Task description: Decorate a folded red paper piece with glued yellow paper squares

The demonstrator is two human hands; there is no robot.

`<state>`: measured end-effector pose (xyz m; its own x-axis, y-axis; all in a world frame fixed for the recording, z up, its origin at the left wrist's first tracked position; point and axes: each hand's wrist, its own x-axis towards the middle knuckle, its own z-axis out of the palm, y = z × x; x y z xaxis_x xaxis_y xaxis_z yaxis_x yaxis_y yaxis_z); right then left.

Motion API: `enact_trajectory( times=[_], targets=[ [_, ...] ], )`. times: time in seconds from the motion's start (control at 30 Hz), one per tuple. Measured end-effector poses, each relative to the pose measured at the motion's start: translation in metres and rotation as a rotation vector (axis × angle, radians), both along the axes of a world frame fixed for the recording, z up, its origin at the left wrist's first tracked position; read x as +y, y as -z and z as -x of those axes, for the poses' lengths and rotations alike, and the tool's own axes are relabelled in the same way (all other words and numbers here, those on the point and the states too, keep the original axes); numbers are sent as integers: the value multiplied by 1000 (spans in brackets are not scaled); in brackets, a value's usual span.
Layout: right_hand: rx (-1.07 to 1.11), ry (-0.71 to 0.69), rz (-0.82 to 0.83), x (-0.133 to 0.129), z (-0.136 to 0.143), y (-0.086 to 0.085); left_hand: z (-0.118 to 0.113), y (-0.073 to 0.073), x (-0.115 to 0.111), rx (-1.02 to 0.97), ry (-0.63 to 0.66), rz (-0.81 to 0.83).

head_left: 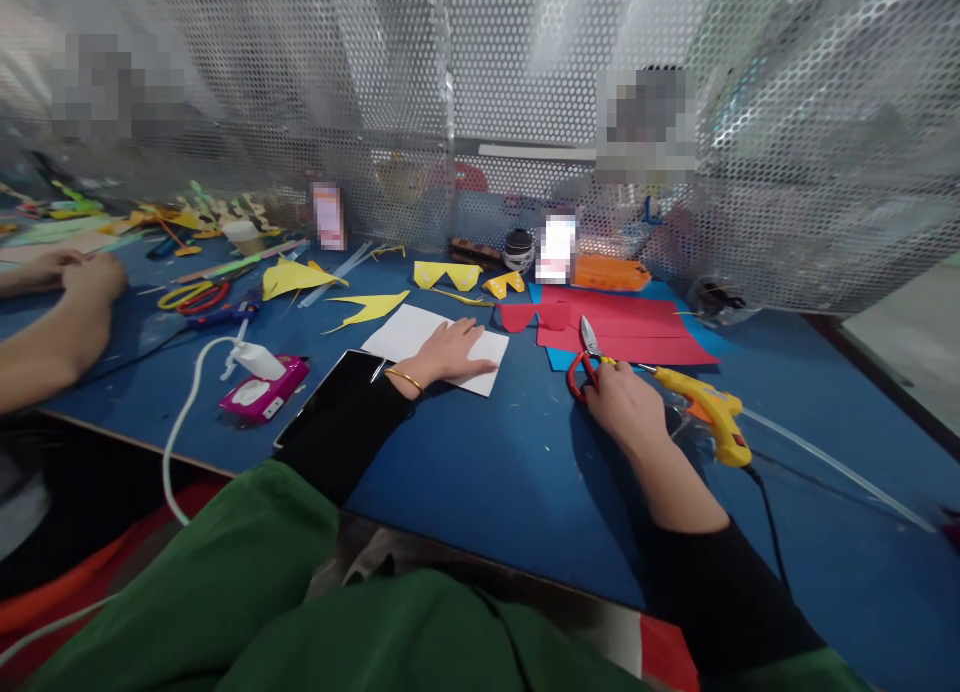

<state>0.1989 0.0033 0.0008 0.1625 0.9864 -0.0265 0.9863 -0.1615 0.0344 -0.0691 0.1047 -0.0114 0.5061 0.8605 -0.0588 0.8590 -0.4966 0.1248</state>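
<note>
My left hand lies flat on a white sheet of paper, fingers stretched out. The sheet rests on the blue table, its near left corner by a black tablet. My right hand is closed around the scissors, whose metal blades point away from me; one red handle loop shows, and the fingers hide part of the grip. Just beyond the blades lie red paper sheets over blue sheets. A red glasses-shaped cutout overlaps their left side.
Right of my right hand sits a yellow glue gun with a clear stick and cord. Yellow glasses cutouts, yellow scraps and a phone are farther back. A purple power strip and another person's hands are leftward. A perforated screen stands behind.
</note>
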Motion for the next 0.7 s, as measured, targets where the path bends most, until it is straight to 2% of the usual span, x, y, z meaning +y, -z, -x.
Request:
enact_trajectory(
  times=[0.17, 0.33, 0.4, 0.5, 0.6, 0.7],
  targets=[
    [5, 8, 8, 0, 0, 1, -7, 2, -34, 23, 113, 24],
    [-2, 10, 5, -1, -1, 2, -12, 4, -42, 62, 246, -13],
    [-4, 7, 4, -1, -1, 2, -13, -1, -44, 85, 217, -38],
    [-7, 1, -1, 0, -1, 3, -12, -16, -59, 130, 89, -71],
    [-11, -9, -6, 0, -1, 3, -1, -32, -88, 184, 46, -63],
    [-17, -17, -7, -1, 0, 3, 15, -35, -120, 180, 76, -50]
  ],
)
